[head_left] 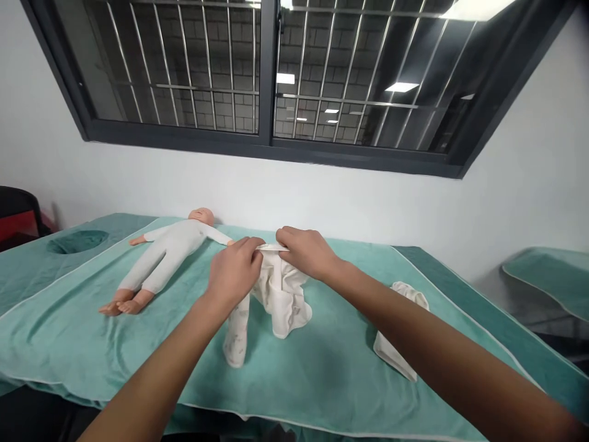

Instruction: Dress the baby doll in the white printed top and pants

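Between my two hands hangs a small white baby garment [283,301], its top edge stretched level and its lower folds drooping toward the bed. My left hand [235,270] pinches one end of that edge, with a sleeve or leg of the cloth dangling below it. On the other end, my right hand [306,250] is closed with bent fingers. A baby doll [172,252] in a pale bodysuit lies on its back to the left, head toward the wall. Another folded white cloth piece [396,356] rests to the right, partly hidden behind my right forearm.
A green sheet [331,380] with white piping covers the padded bed, which has a face hole [77,242] at its left end. Behind it stands a white wall [350,202] below a barred window [269,147]. A dark chair [21,212] is at far left, another green surface [552,276] at far right.
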Available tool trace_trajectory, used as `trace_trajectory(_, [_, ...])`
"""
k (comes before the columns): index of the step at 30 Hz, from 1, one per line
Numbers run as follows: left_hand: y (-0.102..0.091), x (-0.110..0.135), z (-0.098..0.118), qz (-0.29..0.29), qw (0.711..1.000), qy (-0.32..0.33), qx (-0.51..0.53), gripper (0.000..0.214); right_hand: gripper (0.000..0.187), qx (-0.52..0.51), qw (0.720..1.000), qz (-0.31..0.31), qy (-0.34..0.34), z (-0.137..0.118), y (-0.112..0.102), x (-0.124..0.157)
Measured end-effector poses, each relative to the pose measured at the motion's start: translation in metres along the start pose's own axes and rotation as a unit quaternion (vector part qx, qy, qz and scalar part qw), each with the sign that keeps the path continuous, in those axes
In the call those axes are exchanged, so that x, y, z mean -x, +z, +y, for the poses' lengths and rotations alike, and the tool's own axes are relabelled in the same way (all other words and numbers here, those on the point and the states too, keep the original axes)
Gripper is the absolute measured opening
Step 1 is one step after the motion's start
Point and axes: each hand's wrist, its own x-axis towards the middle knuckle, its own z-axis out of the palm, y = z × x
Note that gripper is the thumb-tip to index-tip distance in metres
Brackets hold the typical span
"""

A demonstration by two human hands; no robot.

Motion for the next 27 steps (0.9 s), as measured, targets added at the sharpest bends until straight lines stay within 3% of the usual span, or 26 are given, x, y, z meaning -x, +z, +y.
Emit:
trace_trajectory(4, [-0.020, -0.005, -0.004, 0.038, 0.991, 0.040, -0.126, 0.028, 0.013, 0.021, 0.998, 0.004, 0.060, 0.003, -0.012, 0.009])
trace_trajectory(9, [-0.040, -0.008, -0.013, 0.066, 0.980, 0.021, -0.184, 0.032, 0.024, 0.009, 0.985, 0.041, 0.168, 0.001, -0.026, 0.011])
trace_trajectory(15, [-0.060, -0.003, -0.019, 0.060, 0.987, 0.003, -0.147, 0.037, 0.040, -0.002, 0.993, 0.076, 0.088, -0.007, -0.038, 0.014])
trace_trajectory(17, [-0.064, -0.002, -0.023, 0.054, 0.988, -0.001, -0.142, 0.038, 0.041, -0.016, 0.990, 0.088, 0.110, -0.005, -0.038, 0.014])
trace_trajectory(20, [-0.067, -0.001, -0.030, 0.034, 0.991, -0.020, -0.126, 0.039, 0.034, -0.127, 0.977, 0.068, 0.159, -0.005, -0.034, 0.016])
trace_trajectory(24, [-0.067, 0.002, -0.035, 0.031, 0.999, -0.034, -0.017, 0.039, 0.024, -0.294, 0.945, 0.033, 0.139, -0.020, -0.032, 0.020])
trace_trajectory(27, [-0.072, 0.004, -0.038, 0.039, 0.998, -0.055, 0.010, 0.034, 0.020, -0.218, 0.966, 0.026, 0.135, -0.021, -0.032, 0.022])
